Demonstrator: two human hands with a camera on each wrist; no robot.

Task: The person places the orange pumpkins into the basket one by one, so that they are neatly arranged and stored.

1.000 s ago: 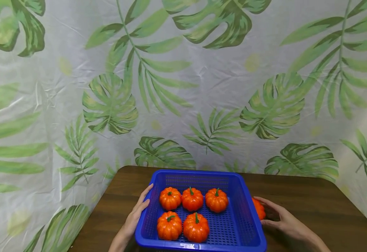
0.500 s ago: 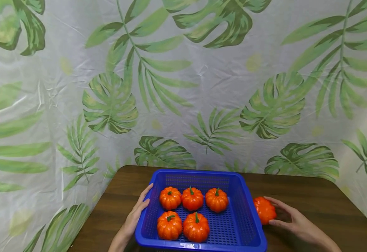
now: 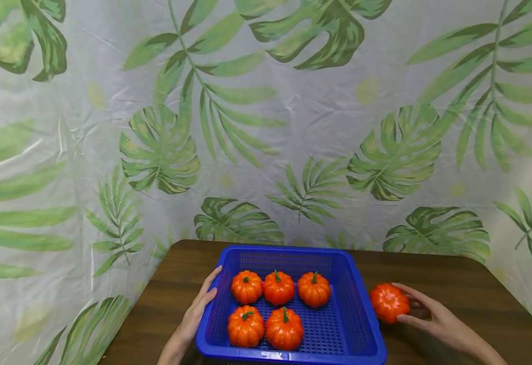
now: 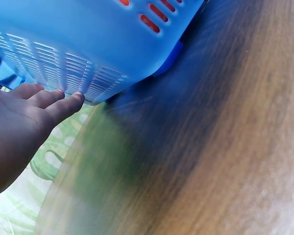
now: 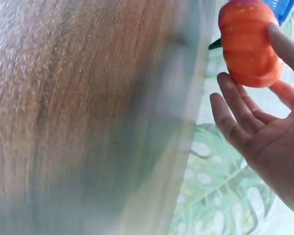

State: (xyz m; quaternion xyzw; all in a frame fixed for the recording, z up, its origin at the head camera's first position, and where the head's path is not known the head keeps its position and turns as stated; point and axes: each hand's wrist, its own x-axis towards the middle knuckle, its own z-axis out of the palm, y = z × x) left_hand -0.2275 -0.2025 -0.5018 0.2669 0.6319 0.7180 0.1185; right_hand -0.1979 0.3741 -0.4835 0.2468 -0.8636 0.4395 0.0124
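Observation:
A blue plastic basket (image 3: pixel 339 355) stands on the table with several small orange toy pumpkins, among them a front one (image 3: pixel 284 328), lying in it in two rows. My left hand (image 3: pixel 192 317) rests against the basket's left side; in the left wrist view its fairly straight fingers (image 4: pixel 63 108) touch the slotted wall. Just right of the basket, my right hand (image 3: pixel 434 319) holds another pumpkin (image 3: pixel 389 302) between thumb and fingers. This pumpkin is upside down: in the right wrist view its green stem (image 5: pixel 215 44) points toward the table, and it appears raised off the surface.
The dark wooden table (image 3: pixel 439 276) extends right of the basket and to its left. Behind it hangs a pale curtain (image 3: pixel 293 126) printed with green leaves. The basket's front right part, beside the front row of pumpkins, shows bare mesh floor (image 3: pixel 322 334).
My right hand has moved right, bringing the held pumpkin out from behind the basket's right wall into fuller view. The left hand, basket and pumpkins inside have stayed put.

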